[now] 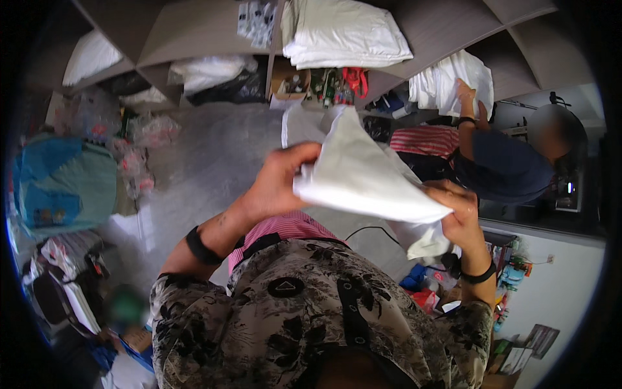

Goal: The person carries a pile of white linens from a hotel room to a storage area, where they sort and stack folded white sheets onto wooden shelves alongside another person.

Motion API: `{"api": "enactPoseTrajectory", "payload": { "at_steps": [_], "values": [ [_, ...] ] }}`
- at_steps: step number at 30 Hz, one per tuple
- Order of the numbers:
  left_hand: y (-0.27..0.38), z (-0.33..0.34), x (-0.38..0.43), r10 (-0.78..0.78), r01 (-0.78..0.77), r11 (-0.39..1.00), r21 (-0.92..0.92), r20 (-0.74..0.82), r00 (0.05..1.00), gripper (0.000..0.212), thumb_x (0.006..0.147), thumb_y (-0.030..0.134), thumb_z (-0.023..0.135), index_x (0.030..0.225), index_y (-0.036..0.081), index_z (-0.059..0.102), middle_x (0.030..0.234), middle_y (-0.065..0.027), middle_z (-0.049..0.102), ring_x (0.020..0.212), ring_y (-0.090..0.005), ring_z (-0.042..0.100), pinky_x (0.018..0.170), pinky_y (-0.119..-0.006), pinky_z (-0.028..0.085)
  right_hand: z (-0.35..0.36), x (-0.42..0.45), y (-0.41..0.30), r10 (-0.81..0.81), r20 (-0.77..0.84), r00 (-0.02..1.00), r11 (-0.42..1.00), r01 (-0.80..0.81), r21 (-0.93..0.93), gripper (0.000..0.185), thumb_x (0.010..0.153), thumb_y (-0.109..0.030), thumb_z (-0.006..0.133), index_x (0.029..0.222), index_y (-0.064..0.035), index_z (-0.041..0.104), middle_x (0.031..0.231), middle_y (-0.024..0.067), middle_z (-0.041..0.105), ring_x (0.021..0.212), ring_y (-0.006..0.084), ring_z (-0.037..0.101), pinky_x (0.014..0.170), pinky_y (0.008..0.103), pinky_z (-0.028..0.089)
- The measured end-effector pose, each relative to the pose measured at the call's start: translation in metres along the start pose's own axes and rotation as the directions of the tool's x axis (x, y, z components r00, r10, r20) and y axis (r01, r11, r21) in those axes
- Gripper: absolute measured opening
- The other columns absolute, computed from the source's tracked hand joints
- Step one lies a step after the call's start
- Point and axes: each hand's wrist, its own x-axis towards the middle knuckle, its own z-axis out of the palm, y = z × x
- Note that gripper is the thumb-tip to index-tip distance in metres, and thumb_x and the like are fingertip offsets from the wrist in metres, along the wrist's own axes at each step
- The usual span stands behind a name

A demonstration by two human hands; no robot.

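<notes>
A white cloth (359, 165) hangs in the air in front of my chest, partly folded and blurred at its lower edge. My left hand (284, 182) grips its left side, thumb on top. At the right corner, my right hand (454, 209) pinches the fabric, and a loose end dangles below those fingers. Beyond the cloth, a thick stack of folded white cloths (345, 34) rests on a shelf. My fingers under the fabric are partly hidden.
A wooden shelf unit (209, 24) spans the far side, with a cardboard box (290, 85) and bottles low down. At right, a co-worker (505, 160) touches another white cloth pile (452, 85). A large blue-green bag (68, 182) stands left; clutter (432, 287) lies lower right.
</notes>
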Motion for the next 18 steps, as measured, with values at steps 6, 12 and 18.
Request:
{"api": "enactPoseTrajectory", "payload": {
  "at_steps": [6, 12, 18],
  "values": [
    [0.011, 0.029, -0.064, 0.17, -0.166, 0.985, -0.037, 0.164, 0.972, 0.036, 0.074, 0.007, 0.078, 0.109, 0.006, 0.067, 0.104, -0.0108, 0.061, 0.083, -0.0237, 0.063, 0.069, -0.032, 0.047, 0.028, -0.064, 0.004, 0.138, 0.033, 0.99, 0.99, -0.139, 0.033, 0.035, 0.072, 0.007, 0.058, 0.102, -0.004, 0.073, 0.101, 0.0208, 0.069, 0.087, 0.031, 0.07, 0.075, 0.0334, 0.055],
    [0.008, 0.051, -0.095, -0.188, 0.234, 0.947, -0.219, 0.209, 0.96, 0.035, 0.072, 0.019, 0.082, 0.091, -0.001, 0.06, 0.083, -0.0129, 0.061, 0.075, -0.0311, 0.062, 0.063, -0.039, 0.047, 0.044, -0.073, 0.01, 0.262, 0.231, 0.937, 0.948, -0.295, 0.123, 0.036, 0.074, 0.011, 0.055, 0.103, -0.004, 0.072, 0.104, 0.0201, 0.069, 0.091, 0.0309, 0.069, 0.077, 0.0338, 0.054],
    [0.004, 0.04, -0.102, -0.06, 0.07, 0.988, -0.137, 0.075, 0.995, 0.031, 0.079, 0.021, 0.08, 0.084, -0.002, 0.06, 0.073, -0.0143, 0.058, 0.067, -0.0308, 0.061, 0.056, -0.038, 0.045, 0.074, -0.086, 0.016, 0.216, 0.386, 0.897, 0.89, -0.344, 0.3, 0.047, 0.075, 0.013, 0.057, 0.114, -0.0111, 0.069, 0.107, 0.0183, 0.069, 0.093, 0.0312, 0.069, 0.079, 0.0367, 0.054]
  ]
}}
